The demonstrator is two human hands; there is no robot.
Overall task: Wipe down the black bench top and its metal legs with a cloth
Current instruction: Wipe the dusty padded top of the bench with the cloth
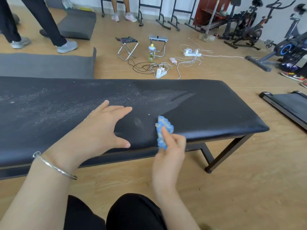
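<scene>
Here the left hand (101,128) rests flat, fingers spread, on the black bench top (207,110) at the frame's centre. Just to its right, the right hand (169,148) grips a bunched blue cloth (163,128) against the near edge. Pale dust covers the top's left half. A metal leg (230,150) slants down at lower right. Folding stools (127,47) and cables (149,67) lie beyond.

Left hand (99,128) flat on the black bench top (207,110), fingers straight, thumb spread over the near edge; silver bracelet (53,165) on the wrist. Right hand (171,151) grips a blue-white cloth (163,128) at the near edge, just beside the left. Pale dust covers the top's left and middle; right end looks clean. Metal leg (229,150) at the right end.
</scene>
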